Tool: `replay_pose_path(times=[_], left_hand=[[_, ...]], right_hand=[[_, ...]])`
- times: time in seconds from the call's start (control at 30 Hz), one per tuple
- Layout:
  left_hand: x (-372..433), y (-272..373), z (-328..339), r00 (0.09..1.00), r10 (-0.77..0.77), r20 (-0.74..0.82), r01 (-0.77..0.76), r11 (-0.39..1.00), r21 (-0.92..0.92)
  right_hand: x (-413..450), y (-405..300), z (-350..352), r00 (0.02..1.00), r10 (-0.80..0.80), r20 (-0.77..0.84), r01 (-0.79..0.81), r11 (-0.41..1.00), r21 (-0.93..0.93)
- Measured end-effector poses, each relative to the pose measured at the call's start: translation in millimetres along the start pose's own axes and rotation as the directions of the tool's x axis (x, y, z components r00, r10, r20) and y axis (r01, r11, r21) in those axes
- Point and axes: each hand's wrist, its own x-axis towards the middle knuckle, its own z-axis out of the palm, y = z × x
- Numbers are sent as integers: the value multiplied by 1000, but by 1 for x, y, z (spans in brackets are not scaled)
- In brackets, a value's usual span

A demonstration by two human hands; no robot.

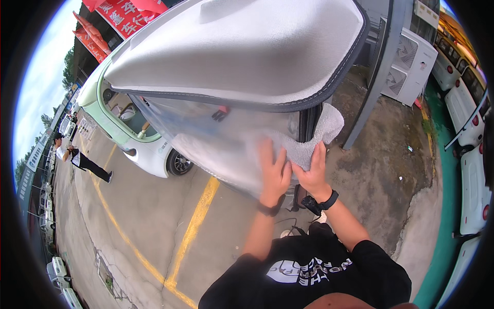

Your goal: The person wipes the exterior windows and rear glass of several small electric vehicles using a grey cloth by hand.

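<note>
Pressed flat on the clear plastic sheet (239,170), my left hand (274,172) is blurred, fingers apart, beside the left part of a grey terry cloth (303,154). Whether it grips the cloth is unclear. My right hand (314,174) holds the cloth between thumb and fingers, close beside my left thumb. Part of the cloth sticks up past the dark zipper strip (308,125) at the sheet's right edge. Above overhangs a pale fabric canopy (247,58) with a stitched dark trim. A red and black item (220,112) shows hazily through the plastic.
A grey metal post (370,89) and an outdoor air-conditioner unit (409,65) stand at right. Behind the sheet is a green and white small vehicle (135,135). A person (79,156) stands at far left. White vehicles (472,189) line the right. Cracked concrete carries yellow lines (193,228).
</note>
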Motion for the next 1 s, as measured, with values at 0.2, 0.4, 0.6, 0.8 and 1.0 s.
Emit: replay_pose_path(times=[0.2,0.4,0.6,0.8,1.0], left_hand=[[-68,-23,8,994,-54,93,46,995,90],[-51,-17,2,978,-70,197,37,985,166],[29,12,-15,988,48,150,-66,991,119],[-2,-10,5,998,-58,16,60,980,-188],[-50,-20,-10,987,9,158,-14,1000,27]], right_hand=[[-72,11,10,958,244,153,-260,961,95],[-79,25,16,928,307,210,-326,943,63],[29,-4,-2,1000,6,23,-7,999,44],[34,-10,-1,1000,-28,6,28,997,78],[-38,7,12,992,100,72,-111,977,179]])
